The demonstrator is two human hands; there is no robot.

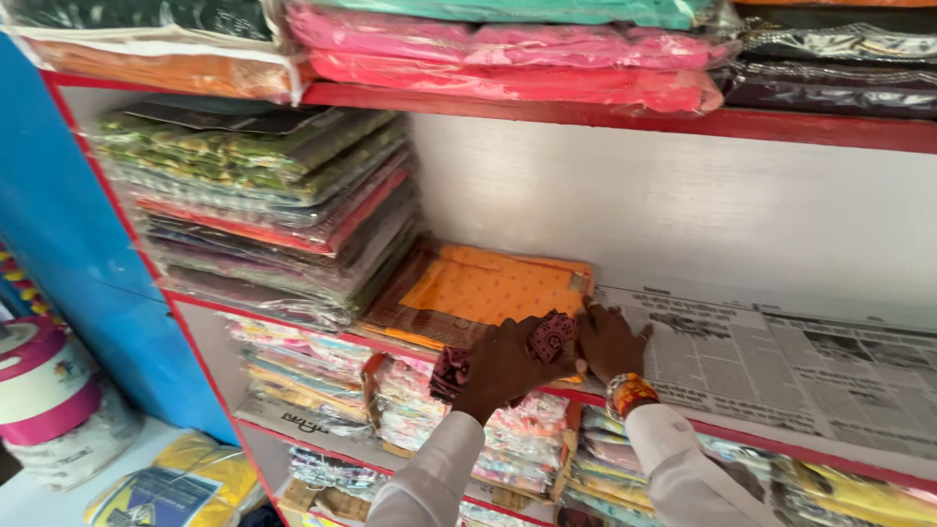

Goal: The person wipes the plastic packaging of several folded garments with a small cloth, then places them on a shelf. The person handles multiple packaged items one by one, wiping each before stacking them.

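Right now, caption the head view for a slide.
Left hand and right hand press an orange packaged fabric onto a newspaper-lined red shelf beside a stack of wrapped fabrics.

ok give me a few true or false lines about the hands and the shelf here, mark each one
1. Both hands rest on the orange folded cloth. True: the left hand and right hand lie on its near edge.
2. The orange cloth lies on the top shelf. False: it lies on the middle shelf, right of the tall stack of wrapped fabrics.
3. Newspaper lines the shelf to the right of the cloth. True.
4. The right wrist is bare. False: it wears an orange and yellow band.
5. The packets on the top shelf are all blue. False: pink packets lie there, among others.
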